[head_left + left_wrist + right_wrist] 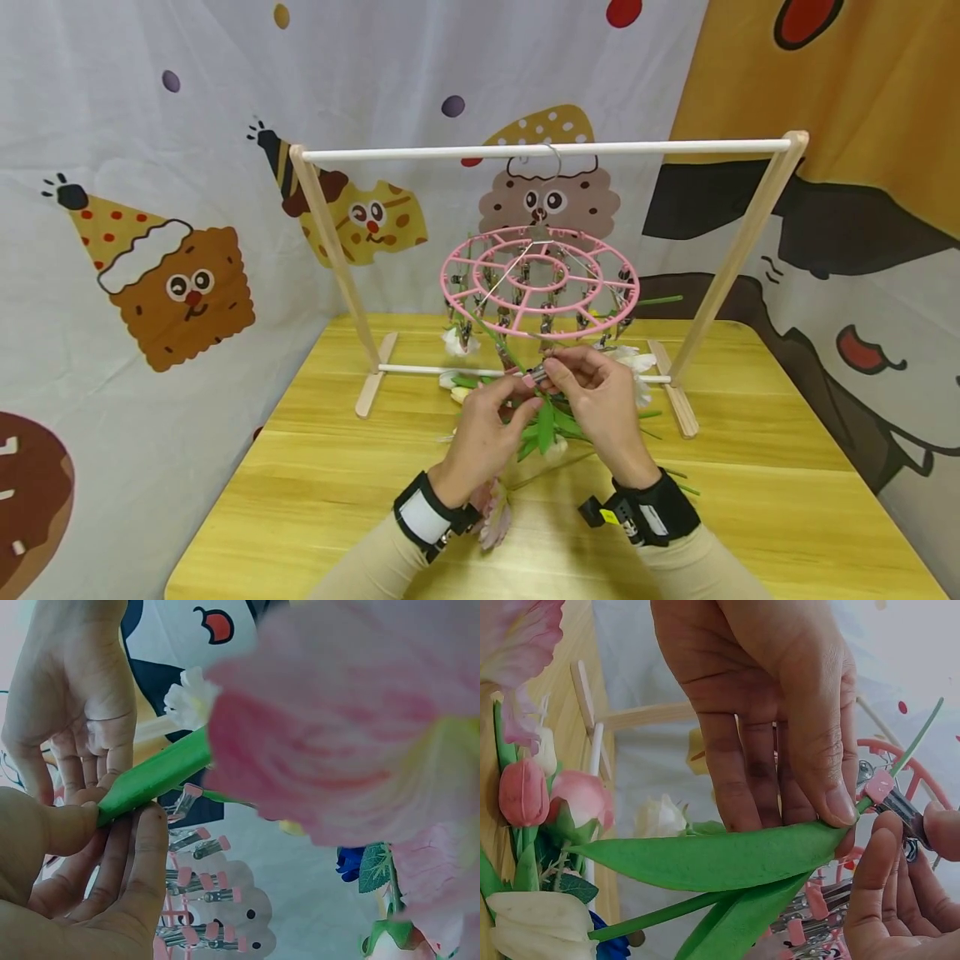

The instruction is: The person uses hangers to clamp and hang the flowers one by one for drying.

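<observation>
My left hand (486, 429) pinches the green stem of an artificial white tulip (540, 926), thumb over the base of its leaves (712, 856). The tulip hangs head down. My right hand (603, 404) pinches a metal clip (904, 814) between thumb and fingers. The clip's pink tip (881, 785) lies at the stem, just above my left thumb; whether it clamps the stem I cannot tell. Both hands are in front of and below a round pink clip hanger (525, 312). In the left wrist view, a blurred pink flower (337, 727) covers much of the right side.
A wooden rack with a white bar (420, 152) carries the hanger by its hook. Several metal clips (199, 879) dangle from the ring, and a white flower (457, 342) hangs at its left. More artificial flowers (523, 791) lie on the wooden table (322, 483) below my hands.
</observation>
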Available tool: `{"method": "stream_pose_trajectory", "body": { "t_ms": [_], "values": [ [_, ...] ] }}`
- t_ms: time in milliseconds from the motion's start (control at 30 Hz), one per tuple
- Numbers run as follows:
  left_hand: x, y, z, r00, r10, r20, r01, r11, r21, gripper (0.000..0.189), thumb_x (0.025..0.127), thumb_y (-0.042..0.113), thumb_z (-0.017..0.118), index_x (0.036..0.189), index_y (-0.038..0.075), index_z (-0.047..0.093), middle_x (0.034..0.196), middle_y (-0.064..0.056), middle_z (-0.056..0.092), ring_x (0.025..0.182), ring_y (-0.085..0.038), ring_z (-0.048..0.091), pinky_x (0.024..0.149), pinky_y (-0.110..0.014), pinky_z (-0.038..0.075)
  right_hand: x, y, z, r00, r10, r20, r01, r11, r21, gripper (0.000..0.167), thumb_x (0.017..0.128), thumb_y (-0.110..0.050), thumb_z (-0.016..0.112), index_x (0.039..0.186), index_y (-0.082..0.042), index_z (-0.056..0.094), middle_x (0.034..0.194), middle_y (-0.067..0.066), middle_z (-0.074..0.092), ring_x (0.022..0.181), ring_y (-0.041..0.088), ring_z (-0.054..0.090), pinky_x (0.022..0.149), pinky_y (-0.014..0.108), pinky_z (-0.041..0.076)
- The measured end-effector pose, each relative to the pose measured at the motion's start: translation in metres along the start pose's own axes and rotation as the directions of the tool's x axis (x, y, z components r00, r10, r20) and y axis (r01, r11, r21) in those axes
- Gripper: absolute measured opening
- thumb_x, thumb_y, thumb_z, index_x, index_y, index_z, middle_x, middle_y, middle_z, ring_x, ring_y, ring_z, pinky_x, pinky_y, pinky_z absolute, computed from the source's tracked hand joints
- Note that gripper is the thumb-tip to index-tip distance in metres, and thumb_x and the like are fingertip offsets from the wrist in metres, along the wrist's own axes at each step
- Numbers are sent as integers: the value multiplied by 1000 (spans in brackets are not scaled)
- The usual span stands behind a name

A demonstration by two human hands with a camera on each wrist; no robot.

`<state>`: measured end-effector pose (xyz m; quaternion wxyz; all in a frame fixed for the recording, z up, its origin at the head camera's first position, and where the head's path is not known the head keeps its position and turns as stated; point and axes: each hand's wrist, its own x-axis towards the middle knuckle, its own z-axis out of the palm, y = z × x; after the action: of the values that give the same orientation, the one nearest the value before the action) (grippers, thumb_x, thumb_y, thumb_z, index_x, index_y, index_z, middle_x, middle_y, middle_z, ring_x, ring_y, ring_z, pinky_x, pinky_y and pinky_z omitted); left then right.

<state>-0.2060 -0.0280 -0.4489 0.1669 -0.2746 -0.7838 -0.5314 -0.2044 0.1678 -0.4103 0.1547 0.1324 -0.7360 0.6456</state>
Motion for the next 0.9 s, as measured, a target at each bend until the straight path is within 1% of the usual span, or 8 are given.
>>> {"method": "stream_pose_trajectory", "body": {
  "t_ms": [133, 267, 400, 500, 667, 767, 833, 900],
  "values": [
    [-1, -2, 0, 1000, -8, 13, 9, 1000, -9, 12, 113, 14, 80, 123, 10, 82, 114, -7, 87, 99, -16, 84, 80, -23, 70, -1, 0, 1, 1000, -12, -1, 12, 1000, -10, 23, 112, -19, 82, 132, -7, 83, 110, 11, 87, 88, 12, 84, 82, 32, 73],
    [-2, -3, 0, 1000, -12, 29, 12, 1000, -28, 14, 113, 14, 79, 126, 9, 81, 118, -9, 86, 104, -21, 86, 88, -24, 72, -1, 1, 0, 1000, -20, 3, 20, 1000, -11, 28, 113, -19, 81, 136, -3, 81, 120, 13, 86, 93, 12, 82, 87, 33, 72],
    [-2, -4, 0, 999, -23, 41, 24, 999, -38, 18, 113, 14, 79, 130, 7, 81, 122, -10, 86, 108, -23, 86, 91, -25, 72, -2, 1, 0, 999, -31, 12, 31, 1000, 4, 30, 114, -18, 79, 138, 1, 79, 126, 8, 86, 98, 11, 82, 92, 31, 72],
    [-3, -5, -1, 998, -22, 52, 24, 999, -44, 21, 113, 14, 79, 133, 7, 80, 126, -11, 85, 110, -24, 86, 93, -26, 72, -1, 2, 0, 999, -38, 12, 38, 999, 7, 29, 114, -16, 79, 137, 0, 79, 127, 2, 87, 101, 9, 83, 93, 28, 71],
    [-4, -6, -4, 996, -38, 79, 40, 999, -27, 24, 114, 15, 78, 136, 6, 79, 130, -11, 85, 114, -23, 85, 95, -27, 72, -1, 3, -2, 999, -45, 9, 45, 999, 8, 30, 113, -14, 80, 139, 0, 79, 129, -1, 86, 104, 6, 83, 94, 25, 70],
    [-6, -7, -7, 995, -34, 92, 34, 999, -6, 24, 115, 15, 76, 137, 5, 78, 130, -14, 85, 114, -24, 85, 95, -28, 72, -1, 4, -4, 999, -48, 12, 48, 999, -2, 31, 114, -15, 79, 141, -1, 78, 127, -7, 85, 106, 7, 83, 97, 26, 70],
    [-8, -8, -9, 995, -26, 98, 26, 1000, 4, 25, 116, 16, 75, 138, 4, 78, 129, -14, 85, 112, -24, 85, 94, -29, 72, -2, 5, -5, 999, -51, 10, 51, 999, -12, 32, 114, -15, 78, 142, 0, 78, 126, -9, 85, 106, 8, 83, 97, 26, 70],
    [-9, -10, -10, 994, -22, 103, 21, 1000, 12, 25, 116, 17, 75, 138, 5, 78, 128, -13, 85, 112, -24, 85, 91, -28, 72, -2, 6, -6, 999, -50, 7, 51, 998, -22, 32, 114, -15, 78, 142, 1, 77, 126, -6, 85, 106, 9, 83, 98, 26, 70]
  ]
}}
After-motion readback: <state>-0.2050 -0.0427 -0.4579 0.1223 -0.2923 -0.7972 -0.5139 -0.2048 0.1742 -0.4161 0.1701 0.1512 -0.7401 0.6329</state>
